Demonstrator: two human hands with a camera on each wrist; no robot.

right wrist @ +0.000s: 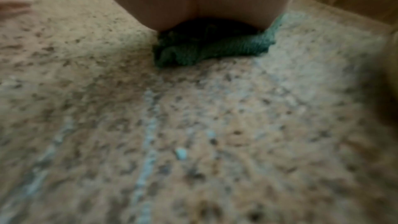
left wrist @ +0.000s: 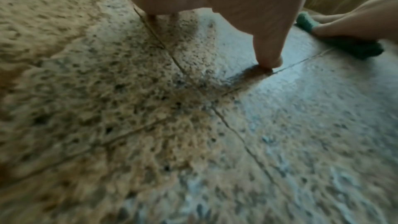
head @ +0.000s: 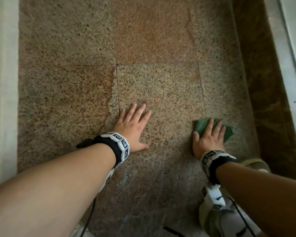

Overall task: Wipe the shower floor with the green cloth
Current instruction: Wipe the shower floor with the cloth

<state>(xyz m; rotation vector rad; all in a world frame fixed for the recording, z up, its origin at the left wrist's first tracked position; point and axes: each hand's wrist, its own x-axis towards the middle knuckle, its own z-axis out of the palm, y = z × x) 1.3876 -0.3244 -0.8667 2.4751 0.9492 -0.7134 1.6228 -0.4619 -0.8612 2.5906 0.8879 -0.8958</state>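
From the head view, a speckled, rough granite shower floor point(head: 152, 82) is filling the frame, cut into square tiles by thin joints. The left hand point(head: 133, 129) is lying flat on the stone, fingers spread. The right hand point(head: 208, 139), fingers straight and slightly apart, is pressing down on a crumpled green cloth point(head: 202, 125) that is sticking out beyond its fingertips, near a dark glossy curb point(head: 263, 100).

From the left wrist, the thumb point(left wrist: 269, 47) is touching a tile joint; the cloth is showing at right.

From the right wrist, blurred, the palm is covering the bunched, fuzzy cloth, with pale wet streaks point(right wrist: 148, 125) running across the stone nearer the camera.
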